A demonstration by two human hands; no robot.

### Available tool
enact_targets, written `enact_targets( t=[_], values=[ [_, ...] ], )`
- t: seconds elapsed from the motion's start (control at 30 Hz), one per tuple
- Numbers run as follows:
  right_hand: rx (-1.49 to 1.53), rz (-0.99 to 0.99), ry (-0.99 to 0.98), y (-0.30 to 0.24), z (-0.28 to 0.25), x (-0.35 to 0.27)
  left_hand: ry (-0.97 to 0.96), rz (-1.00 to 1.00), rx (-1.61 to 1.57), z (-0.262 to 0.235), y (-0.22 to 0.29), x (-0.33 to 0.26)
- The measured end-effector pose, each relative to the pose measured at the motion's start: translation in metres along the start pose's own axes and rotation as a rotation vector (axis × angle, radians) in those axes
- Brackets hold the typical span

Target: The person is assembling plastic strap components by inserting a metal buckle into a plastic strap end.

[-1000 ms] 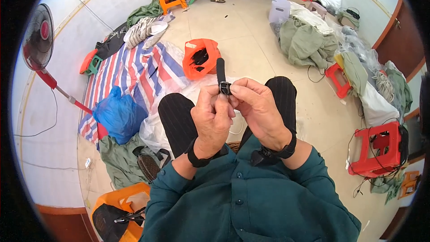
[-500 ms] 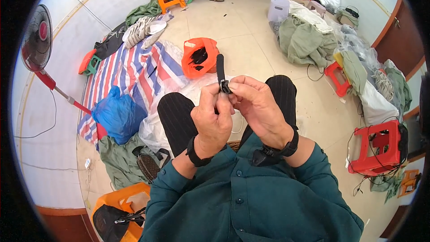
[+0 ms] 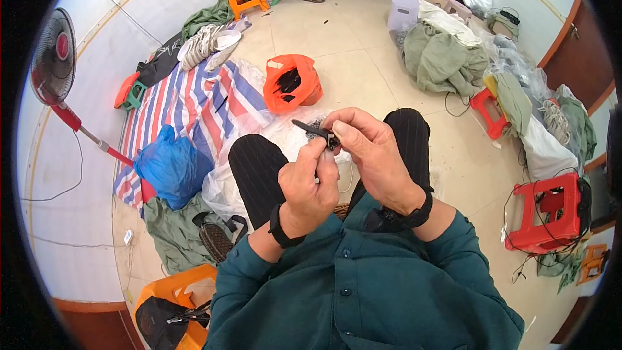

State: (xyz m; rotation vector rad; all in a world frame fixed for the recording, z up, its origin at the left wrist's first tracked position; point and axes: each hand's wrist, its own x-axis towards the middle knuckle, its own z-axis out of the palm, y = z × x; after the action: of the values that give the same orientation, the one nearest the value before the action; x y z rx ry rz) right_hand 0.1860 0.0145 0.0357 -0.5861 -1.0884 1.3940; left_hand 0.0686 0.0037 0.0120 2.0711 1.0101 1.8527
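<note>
Over my lap, between my knees, I hold a short black strap (image 3: 307, 128) with a small black buckle (image 3: 332, 141) on it. The strap's free end points away to the left. My right hand (image 3: 379, 159) is closed, its thumb and index finger pinching the strap right by the buckle. From below and the left, my left hand (image 3: 307, 188) is closed too, fingertips on the underside of the buckle. Part of the buckle is hidden behind the fingers.
An orange-red bag (image 3: 304, 94) with black pieces inside stands on the floor ahead. To the left are a blue plastic bag (image 3: 172, 165), a striped sheet (image 3: 175, 104) and a fan (image 3: 55, 58). A red stool (image 3: 544, 214) with cables is at right. Two people sit far ahead.
The strap's free end, upright before, has swung down to the left. The buckle has tilted and sits slightly lower, while both hands have shifted a little around it.
</note>
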Motion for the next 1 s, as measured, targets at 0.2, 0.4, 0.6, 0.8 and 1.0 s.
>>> enact_targets(
  t=[0.2,0.4,0.6,0.8,1.0],
  values=[
    [-0.243,-0.052,-0.183,-0.019,-0.016,-0.002,-0.131,-0.075,-0.14,-0.012,0.003,-0.001],
    [-0.123,0.163,-0.292,-0.025,-0.032,0.005,-0.352,-0.251,-0.278,-0.022,0.011,0.008],
    [0.001,0.147,-0.124,-0.009,-0.032,0.003,-0.433,-0.48,-0.39,-0.018,0.009,0.005],
    [-0.218,0.015,-0.014,-0.01,-0.023,-0.005,-0.398,-0.568,-0.497,-0.019,0.019,-0.006],
    [-0.197,0.073,-0.071,0.001,-0.036,0.009,-0.4,-0.681,-0.549,-0.013,0.007,-0.009]
  ],
)
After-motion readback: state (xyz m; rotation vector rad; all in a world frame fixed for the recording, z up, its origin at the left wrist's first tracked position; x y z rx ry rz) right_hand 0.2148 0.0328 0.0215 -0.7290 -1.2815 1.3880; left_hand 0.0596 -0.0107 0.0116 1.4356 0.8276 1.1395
